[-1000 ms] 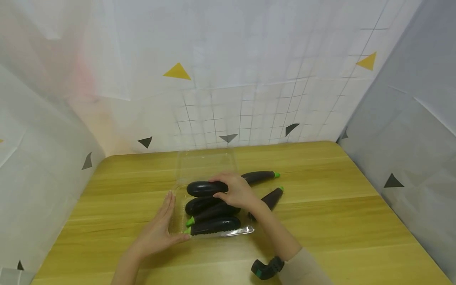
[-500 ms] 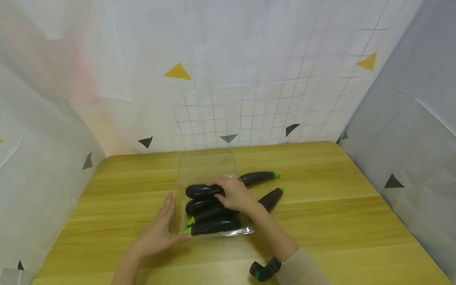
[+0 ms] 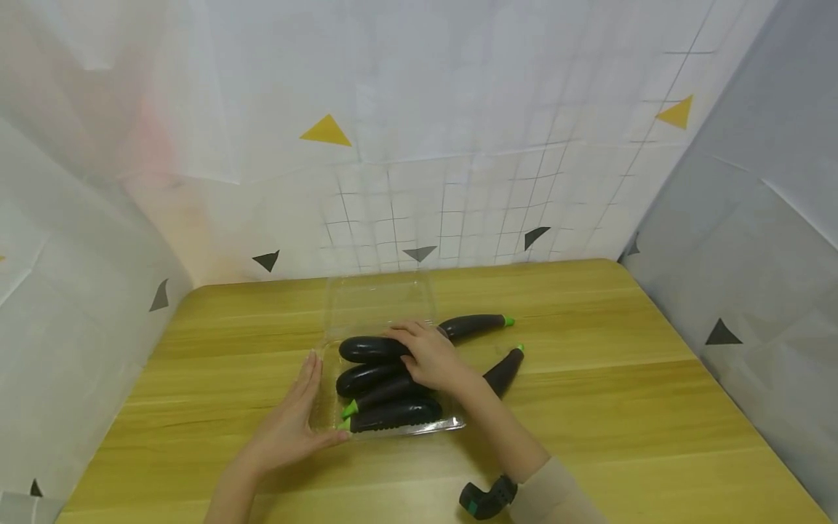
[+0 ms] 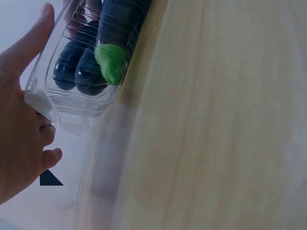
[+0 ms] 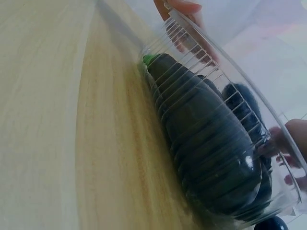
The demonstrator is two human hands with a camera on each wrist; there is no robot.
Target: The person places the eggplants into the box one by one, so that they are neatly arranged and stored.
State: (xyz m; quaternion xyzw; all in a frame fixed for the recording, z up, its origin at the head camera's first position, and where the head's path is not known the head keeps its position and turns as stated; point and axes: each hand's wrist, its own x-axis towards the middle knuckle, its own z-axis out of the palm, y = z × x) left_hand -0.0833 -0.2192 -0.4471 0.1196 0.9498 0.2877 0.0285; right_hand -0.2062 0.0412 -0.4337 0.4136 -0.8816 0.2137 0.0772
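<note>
A clear plastic clamshell box (image 3: 327,418) holds several dark eggplants, two with green stems at the left. The frontmost eggplant (image 3: 396,415) lies along the box's near wall. My left hand (image 3: 288,426) rests against the box's left end, fingers straight along that side and thumb at the near corner. In the left wrist view its thumb (image 4: 36,40) lies along the box wall. With curled fingers, my right hand (image 3: 432,358) grips the right part of the rearmost eggplant (image 3: 368,349) inside the box, hiding its other end.
The box's clear lid (image 3: 380,298) lies folded open toward the wall. To the right, one eggplant (image 3: 474,325) lies at the back and another (image 3: 504,371) sits partly behind my right forearm. A black wrist device (image 3: 487,498) is by my right sleeve.
My right hand and the rearmost eggplant have shifted slightly left. The eggplants beneath have moved a little left as well. My left hand has stayed in place.
</note>
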